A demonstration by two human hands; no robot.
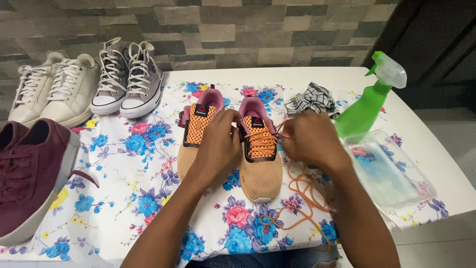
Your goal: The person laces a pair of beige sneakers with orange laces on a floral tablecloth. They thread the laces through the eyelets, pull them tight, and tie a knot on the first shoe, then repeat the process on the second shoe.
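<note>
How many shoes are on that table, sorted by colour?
Orange shoes: 2, the right one being laced by the left hand and right hand
Grey high-top sneakers: 2
Cream sneakers: 2
Maroon shoes: 2, one only partly in view
Total: 8 shoes

Stone-brick wall [223, 30] in grey and tan blocks across 12 o'clock; dark panelled door [436, 49] at 2 o'clock; pale tiled floor [456, 129] at 3 o'clock; white worktop [307, 74] draped with floral cloth [129, 168] in blue and pink; soft, even daylight, faint shadows
</note>
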